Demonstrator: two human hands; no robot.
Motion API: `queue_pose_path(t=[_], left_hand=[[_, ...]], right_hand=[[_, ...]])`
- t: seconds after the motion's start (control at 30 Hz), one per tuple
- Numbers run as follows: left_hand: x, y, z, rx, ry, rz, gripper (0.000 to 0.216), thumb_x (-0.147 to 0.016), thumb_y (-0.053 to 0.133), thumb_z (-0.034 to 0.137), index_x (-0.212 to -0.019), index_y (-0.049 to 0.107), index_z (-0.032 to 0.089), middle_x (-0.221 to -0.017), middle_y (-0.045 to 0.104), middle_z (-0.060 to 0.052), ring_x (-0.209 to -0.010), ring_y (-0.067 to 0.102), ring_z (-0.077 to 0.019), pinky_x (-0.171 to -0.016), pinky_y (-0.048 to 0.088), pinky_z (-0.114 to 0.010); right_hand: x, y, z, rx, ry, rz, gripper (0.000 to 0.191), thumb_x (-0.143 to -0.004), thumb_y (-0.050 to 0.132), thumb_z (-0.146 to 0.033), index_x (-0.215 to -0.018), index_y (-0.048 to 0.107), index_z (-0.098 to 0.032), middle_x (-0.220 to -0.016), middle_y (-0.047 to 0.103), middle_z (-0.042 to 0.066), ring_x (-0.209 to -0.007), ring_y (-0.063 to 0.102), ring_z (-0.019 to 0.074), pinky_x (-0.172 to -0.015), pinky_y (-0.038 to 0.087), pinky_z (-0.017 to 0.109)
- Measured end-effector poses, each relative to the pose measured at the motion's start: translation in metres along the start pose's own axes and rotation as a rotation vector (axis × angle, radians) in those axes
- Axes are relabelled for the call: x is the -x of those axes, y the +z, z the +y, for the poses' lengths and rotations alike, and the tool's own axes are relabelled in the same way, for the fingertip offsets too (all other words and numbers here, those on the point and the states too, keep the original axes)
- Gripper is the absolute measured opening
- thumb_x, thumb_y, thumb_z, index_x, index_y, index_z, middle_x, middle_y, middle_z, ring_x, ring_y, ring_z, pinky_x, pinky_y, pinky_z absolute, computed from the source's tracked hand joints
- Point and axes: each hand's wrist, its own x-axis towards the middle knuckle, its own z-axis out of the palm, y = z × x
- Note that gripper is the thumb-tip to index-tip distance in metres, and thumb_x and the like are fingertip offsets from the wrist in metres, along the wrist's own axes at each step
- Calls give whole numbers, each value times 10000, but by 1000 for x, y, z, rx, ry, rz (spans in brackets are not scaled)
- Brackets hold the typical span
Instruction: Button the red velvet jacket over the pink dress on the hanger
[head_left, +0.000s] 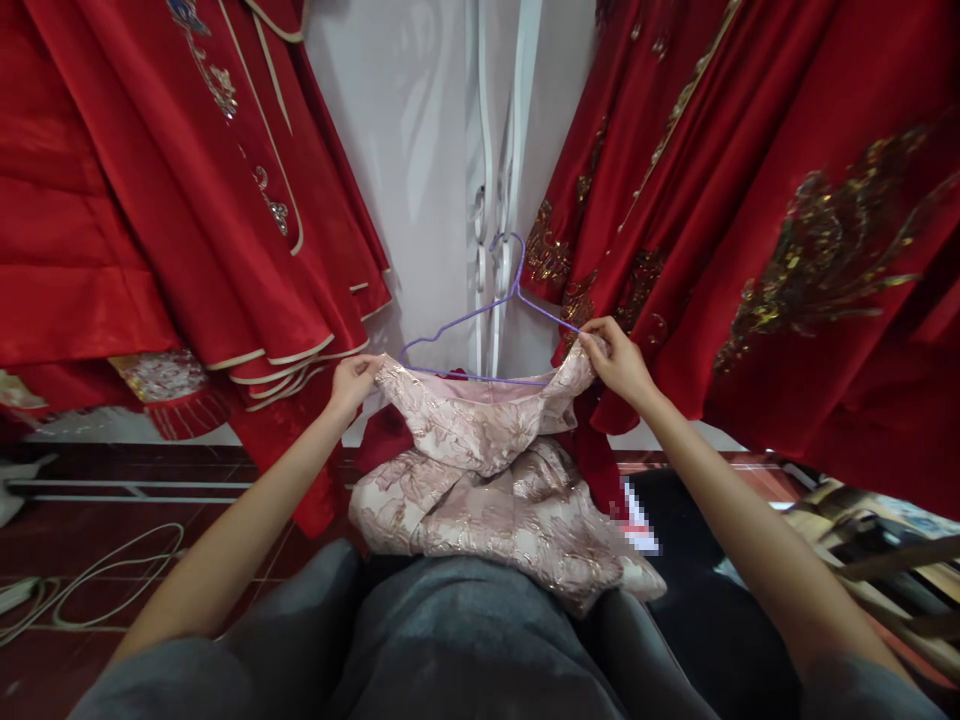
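Note:
A pink and cream brocade dress [480, 435] with a shiny floral pattern hangs in front of my body, its skirt spread near my lap. My left hand [355, 385] pinches the dress at its left shoulder. At the right shoulder my right hand [616, 362] grips the cloth, close to the arm of a purple hanger [480, 312]. The hanger's lower bar runs along inside the neckline, and its hook points up and away from me. Its left end shows above the left shoulder, outside the cloth.
Red garments with gold trim [187, 200] hang on the left, and red embroidered gowns [750, 220] on the right. White cabinet doors [405, 150] stand ahead. A pale cable [112, 570] lies on the dark red tiled floor. Wooden items [892, 560] are at the lower right.

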Motion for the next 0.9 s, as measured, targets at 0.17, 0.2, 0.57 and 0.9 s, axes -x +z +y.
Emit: queue_pose_path(t=[0.17,0.2,0.57,0.9], left_hand=[[-4,6,3,46,-4,-6,352,-689,681,490,-767,695,147,-817,711,-82,-785,633,-218,-748,487,-324],[-5,7,6,59,43,-34,362,-703,673,497,-802,702,150,-854,714,-80,-816,636,-218,-774,487,-321],[-31,38,91,-128,457,-520,471,-798,588,592,-956,741,174,-1024,703,-75,-974,619,-222,-934,450,-334],[-83,30,0,-955,428,-576,463,-796,614,390,-1248,615,293,-1470,407,-97,-1327,324,-367,-1097,94,-637]], right_hand=[[-1,-1,1,3,-5,6,247,-885,508,-456,-975,547,-230,-858,646,40,-758,604,205,-713,459,328],[-1,-1,0,3,-5,1,248,-885,508,-458,-975,547,-230,-859,646,41,-764,605,207,-718,460,329],[-5,-5,10,-2,2,-58,284,-886,483,-499,-985,536,-237,-805,598,16,-700,550,184,-664,448,315],[-7,-4,11,-74,-7,-53,231,-890,497,-455,-959,527,-237,-808,581,6,-714,551,174,-680,435,303]])
